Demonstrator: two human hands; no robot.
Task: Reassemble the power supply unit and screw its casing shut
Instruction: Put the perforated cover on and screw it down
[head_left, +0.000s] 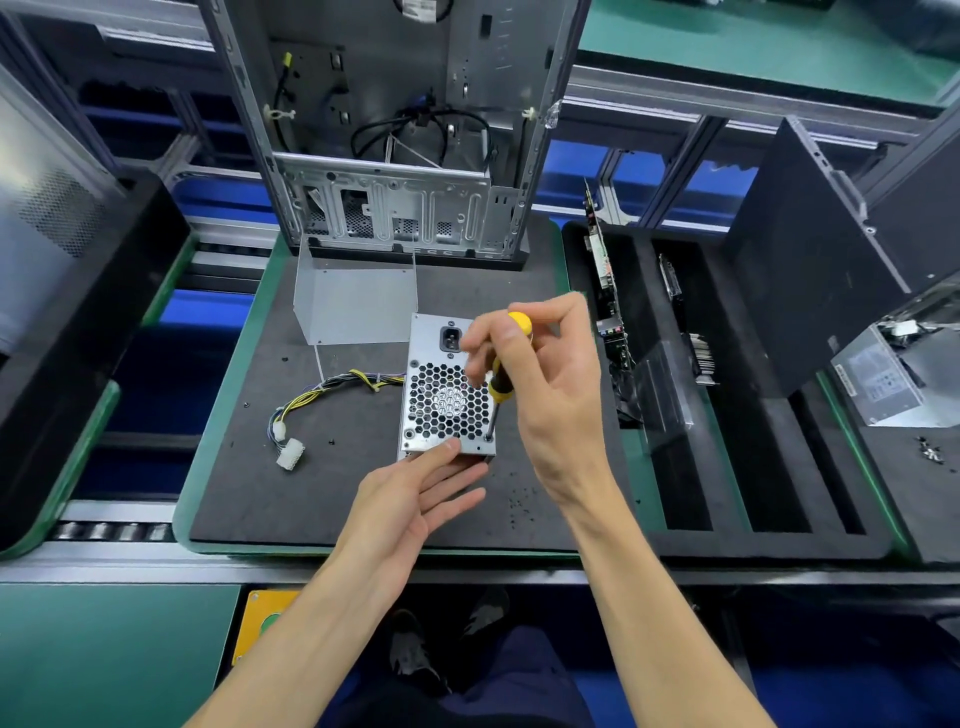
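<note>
The grey power supply unit stands on end on the dark foam mat, its honeycomb fan grille and black power socket facing up. My right hand grips a yellow and black screwdriver by its handle. The tip sits on a screw at the near right corner of the grille face. My left hand rests against the unit's near edge with straight fingers, thumb on the top face. The unit's cable bundle with white connectors trails off to the left.
A bent grey metal cover stands behind the unit. An open computer case rises at the back. Loose black screws lie on the mat near my right wrist. A slotted black foam tray with circuit boards lies to the right.
</note>
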